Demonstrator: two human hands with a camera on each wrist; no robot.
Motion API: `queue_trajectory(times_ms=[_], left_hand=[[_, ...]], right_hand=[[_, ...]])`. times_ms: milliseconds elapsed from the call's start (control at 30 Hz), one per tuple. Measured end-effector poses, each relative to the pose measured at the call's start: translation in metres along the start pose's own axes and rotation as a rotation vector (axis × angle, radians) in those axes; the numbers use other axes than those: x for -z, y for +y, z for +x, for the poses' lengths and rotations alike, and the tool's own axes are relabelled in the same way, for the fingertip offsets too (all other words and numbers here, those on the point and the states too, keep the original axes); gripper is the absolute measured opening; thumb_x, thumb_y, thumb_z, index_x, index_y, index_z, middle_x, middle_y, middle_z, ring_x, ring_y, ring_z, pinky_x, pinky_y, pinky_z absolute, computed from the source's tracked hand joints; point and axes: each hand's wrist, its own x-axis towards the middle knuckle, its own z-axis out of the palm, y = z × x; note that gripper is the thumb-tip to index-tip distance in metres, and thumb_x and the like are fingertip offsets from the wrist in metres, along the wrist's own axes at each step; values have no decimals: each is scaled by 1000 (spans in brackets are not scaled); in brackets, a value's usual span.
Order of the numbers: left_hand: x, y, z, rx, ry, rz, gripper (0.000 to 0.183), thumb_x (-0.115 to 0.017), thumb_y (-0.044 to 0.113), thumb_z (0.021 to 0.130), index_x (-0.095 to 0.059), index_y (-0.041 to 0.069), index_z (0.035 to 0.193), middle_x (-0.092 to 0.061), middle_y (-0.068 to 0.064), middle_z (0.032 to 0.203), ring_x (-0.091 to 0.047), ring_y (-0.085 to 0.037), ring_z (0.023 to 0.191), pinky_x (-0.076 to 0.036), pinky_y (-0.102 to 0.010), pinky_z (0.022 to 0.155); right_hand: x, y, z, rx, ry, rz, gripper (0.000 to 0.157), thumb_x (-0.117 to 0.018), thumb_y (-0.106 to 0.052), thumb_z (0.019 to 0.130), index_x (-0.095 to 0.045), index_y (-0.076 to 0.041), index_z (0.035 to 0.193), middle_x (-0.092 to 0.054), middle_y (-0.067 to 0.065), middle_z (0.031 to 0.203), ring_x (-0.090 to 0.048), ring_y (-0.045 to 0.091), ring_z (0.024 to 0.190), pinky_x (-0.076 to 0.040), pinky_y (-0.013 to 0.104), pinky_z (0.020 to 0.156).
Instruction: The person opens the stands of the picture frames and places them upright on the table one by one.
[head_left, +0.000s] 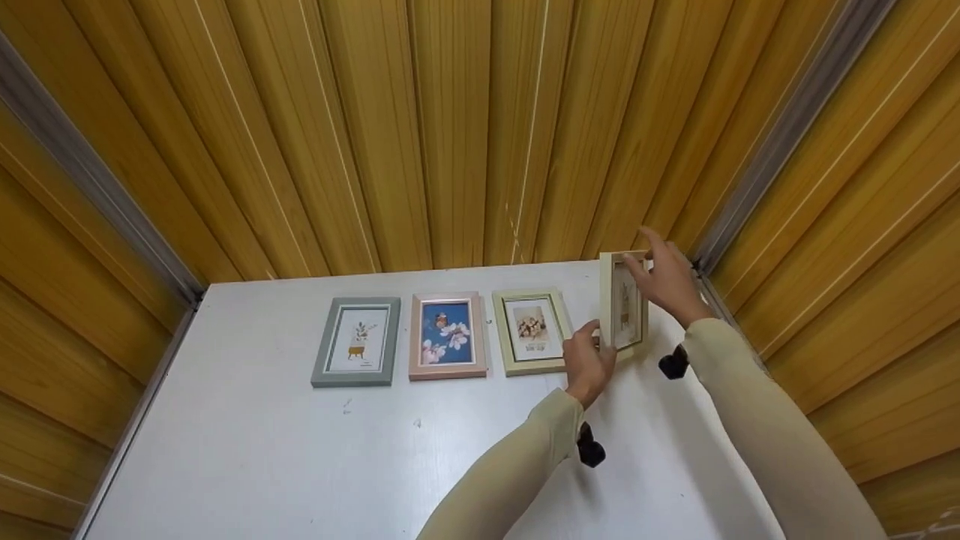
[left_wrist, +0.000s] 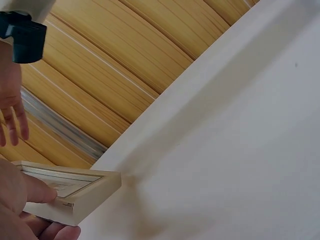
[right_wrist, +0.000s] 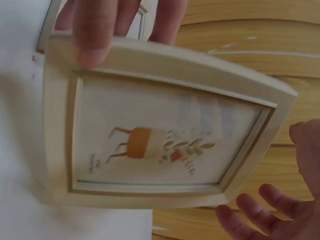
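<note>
My left hand (head_left: pixel 589 364) grips a cream picture frame (head_left: pixel 606 300) by its left side. In the left wrist view its thumb (left_wrist: pixel 40 190) lies on the front, with fingers behind. The frame stands tilted out from the white surface, and its print of a plant in an orange legged pot (right_wrist: pixel 139 142) shows in the right wrist view. Beside the frame's upper right corner is my right hand (head_left: pixel 670 281), its fingers loosely spread and apart from the frame in both wrist views. A light green frame (head_left: pixel 501 330) with a flower print lies just left of the left hand.
Farther left on the white surface (head_left: pixel 247 450) are a pink frame (head_left: pixel 448 372) with a bird print and a grey-green frame (head_left: pixel 324 352). Yellow wood-look panels (head_left: pixel 450 135) border it at the top and sides. A metal strip (head_left: pixel 787 135) runs along the right corner.
</note>
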Motion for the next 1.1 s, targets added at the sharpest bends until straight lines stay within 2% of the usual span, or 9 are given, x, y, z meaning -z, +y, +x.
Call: queue_trajectory(times_ms=[167,267,400,567,700,833,1100], left_hand=[[0,1,1,8,11,15,37,-72,-9,83,-77,12,114,-78,-7,92,-70,-6,78,-55,-24,63],[0,1,1,5,13,12,36,-72,-8,84,-77,12,113,-78,-5,91,-67,-4,73,-53,-23,60],[1,2,1,-12,25,6,34,-72,-7,84,-77,12,113,-78,-5,88,-66,-5,69,-51,-22,57],[3,1,1,-45,42,-3,34,-72,-6,85,-77,12,114,-78,-8,87,-73,-13,73,-53,-23,58],[3,0,0,-45,34,-2,32,-71,-5,86,-77,11,114,-78,-8,86,-72,-12,71,-53,-23,56],[3,0,-1,-30,26,-2,32,-72,-5,86,-77,11,114,-78,-8,87,-72,-11,72,-54,-24,57],[4,0,1,-33,19,15,33,-74,-3,85,-76,10,116,-78,-7,90,-73,-11,76,-55,-23,59]], right_hand=[[-6,-35,2,-28,-141,-62,79,-57,-52,102,-28,-10,162,-51,29,146,-52,49,129,-43,68,102],[-14,-46,3,-40,-173,-96,79,-60,-50,101,-30,-8,161,-48,28,150,-49,49,134,-39,68,106],[-24,-52,3,-57,-146,-115,70,-63,-39,102,-36,-6,157,-51,26,148,-54,47,130,-43,66,104],[-35,-53,2,-47,-84,-112,56,-65,-27,102,-47,-3,149,-62,26,131,-66,42,109,-54,61,90],[-40,-52,2,-37,-53,-115,51,-64,-23,102,-50,-2,147,-63,26,128,-68,39,100,-56,58,85],[-42,-50,2,-46,-49,-112,52,-63,-21,102,-48,-3,149,-60,26,131,-67,38,99,-56,58,85],[-41,-46,4,-43,-66,-99,52,-61,-20,103,-46,-2,150,-56,28,131,-63,43,110,-52,61,93]])
